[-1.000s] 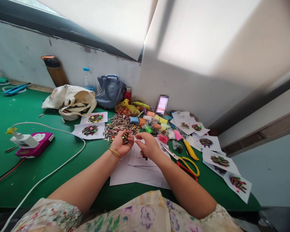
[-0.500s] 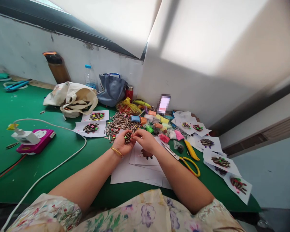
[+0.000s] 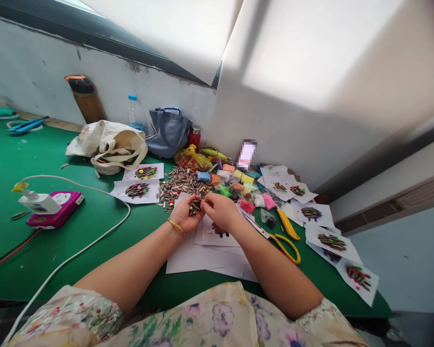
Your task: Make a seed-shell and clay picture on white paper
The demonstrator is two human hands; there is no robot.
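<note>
My left hand (image 3: 183, 216), with a yellow bangle at the wrist, is cupped around a small heap of striped sunflower seeds (image 3: 194, 207) with a green bead-like ball among them. Thumb and fingers of my right hand (image 3: 221, 211) are pinched together at the edge of that heap; what lies between them is too small to make out. Just beyond both hands spreads a pile of loose seeds (image 3: 183, 183) mixed with coloured balls. Under my hands lie white sheets (image 3: 191, 260), the top one bearing a brown shape (image 3: 220, 230) that my right hand partly covers.
Scissors (image 3: 284, 248) and a yellow utility knife (image 3: 288, 224) lie right of my hands. Packets of coloured clay (image 3: 248, 179) sit behind them. Seed-covered pictures (image 3: 332, 241) line the right edge. A cable (image 3: 94, 243) crosses the left, near a magenta box (image 3: 61, 209).
My right hand has shifted very slightly at the heap of seeds, still pinched. My left hand stays cupped. The whole view has moved a little.
</note>
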